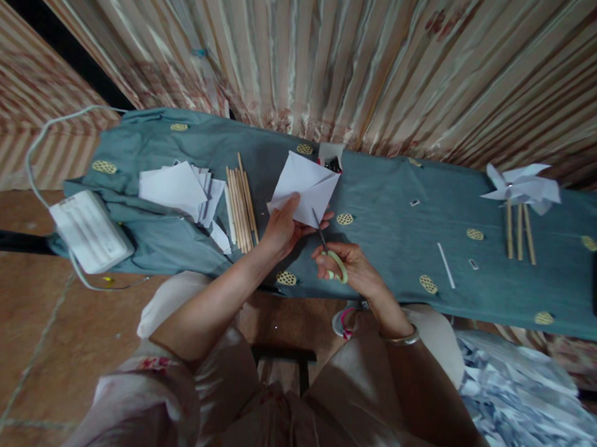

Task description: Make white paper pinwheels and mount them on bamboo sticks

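Observation:
A white square of paper with crease lines is gripped at its near edge by my left hand, thumb on top and fingers beneath. My right hand holds a pair of scissors with pale green handles. The scissor blades point up and left, and they lie at the paper's lower right edge, near my left fingertips. Just behind the paper stands a small open box with dark items in it. A bundle of wooden sticks lies to the left of my left hand.
White paper pieces are heaped at the left, near a white power strip with a cable. Paper pinwheels on sticks lie at the right. A paper strip rests on the green cloth. A bag of paper scraps sits below right.

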Motion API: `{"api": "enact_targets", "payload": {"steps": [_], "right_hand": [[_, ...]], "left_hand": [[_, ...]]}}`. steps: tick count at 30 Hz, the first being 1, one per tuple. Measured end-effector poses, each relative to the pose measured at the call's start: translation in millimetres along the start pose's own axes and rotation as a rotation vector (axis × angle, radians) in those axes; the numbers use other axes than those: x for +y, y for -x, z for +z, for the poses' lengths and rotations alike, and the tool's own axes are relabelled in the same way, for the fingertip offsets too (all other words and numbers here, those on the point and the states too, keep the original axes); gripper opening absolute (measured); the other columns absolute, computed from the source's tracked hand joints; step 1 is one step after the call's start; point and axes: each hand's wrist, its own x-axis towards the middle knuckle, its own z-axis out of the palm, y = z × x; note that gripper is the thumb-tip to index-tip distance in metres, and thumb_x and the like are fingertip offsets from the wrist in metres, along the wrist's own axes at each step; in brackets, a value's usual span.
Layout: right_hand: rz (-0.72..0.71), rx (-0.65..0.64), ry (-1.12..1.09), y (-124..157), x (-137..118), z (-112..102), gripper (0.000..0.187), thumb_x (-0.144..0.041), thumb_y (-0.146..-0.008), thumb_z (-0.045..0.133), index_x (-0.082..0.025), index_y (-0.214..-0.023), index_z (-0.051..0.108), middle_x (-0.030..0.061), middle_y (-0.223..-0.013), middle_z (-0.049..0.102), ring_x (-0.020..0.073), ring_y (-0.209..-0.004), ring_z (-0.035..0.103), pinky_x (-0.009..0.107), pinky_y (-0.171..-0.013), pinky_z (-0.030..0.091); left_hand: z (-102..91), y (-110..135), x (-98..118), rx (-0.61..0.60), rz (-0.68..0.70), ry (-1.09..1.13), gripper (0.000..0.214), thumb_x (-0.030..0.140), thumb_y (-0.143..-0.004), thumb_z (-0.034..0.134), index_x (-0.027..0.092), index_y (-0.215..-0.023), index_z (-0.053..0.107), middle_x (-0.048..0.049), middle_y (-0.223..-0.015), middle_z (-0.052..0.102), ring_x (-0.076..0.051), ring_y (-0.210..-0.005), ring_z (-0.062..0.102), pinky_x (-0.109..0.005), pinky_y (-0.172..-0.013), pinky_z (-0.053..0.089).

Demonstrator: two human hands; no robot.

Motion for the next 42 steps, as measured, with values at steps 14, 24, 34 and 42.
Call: {"api": "enact_targets", "payload": {"steps": [14,24,34,42], "right_hand": [[-0.038,-0.015,0.036,-1.9,4.6,-2.5,0.045,-0.061,-0.063,0.082,-0.020,-0.073,0.066,-0.0032,-0.055,0.064,0.0090,-0.047,0.052,0.022,-0.046,0.041],[-0.042,-0.020,0.046,-5.6,10.9,-4.3,0.047,-0.061,-0.063,0.082,-0.018,-0.074,0.067,-0.0039,-0.052,0.061,0.0079,-0.046,0.050,0.021,-0.046,0.040],[-0.045,-0.004,0.049,-5.3,10.8,-4.2,0.047,-0.062,-0.064,0.081,-0.019,-0.074,0.065,-0.0034,-0.055,0.062,0.0091,-0.047,0.051,0.022,-0.047,0.040],[-0.009,0.014,-0.005,-7.4,13.2,-3.7,0.048,-0.059,-0.057,0.086,-0.018,-0.074,0.066,-0.0040,-0.052,0.060,0.0081,-0.045,0.049,0.021,-0.046,0.038]], "left_hand": [[2.8,3.7,-0.4,0.003,-0.046,0.005,0.040,0.037,-0.098,0.050,0.011,-0.128,0.058,-0.0150,-0.104,0.077,-0.029,-0.100,0.074,-0.041,-0.084,0.062],[0.2,3.6,-1.1,-0.018,-0.033,-0.030,0.038,0.035,-0.101,0.045,0.010,-0.126,0.058,-0.0150,-0.103,0.077,-0.026,-0.095,0.076,-0.036,-0.078,0.063],[1.6,3.4,-5.9,-0.006,-0.038,-0.016,0.039,0.031,-0.101,0.044,0.010,-0.132,0.053,-0.0164,-0.108,0.075,-0.028,-0.097,0.075,-0.041,-0.084,0.063],[2.7,4.4,-5.6,-0.001,-0.028,-0.022,0.033,0.031,-0.100,0.044,0.011,-0.122,0.059,-0.0151,-0.101,0.076,-0.029,-0.099,0.074,-0.042,-0.083,0.063]]}}
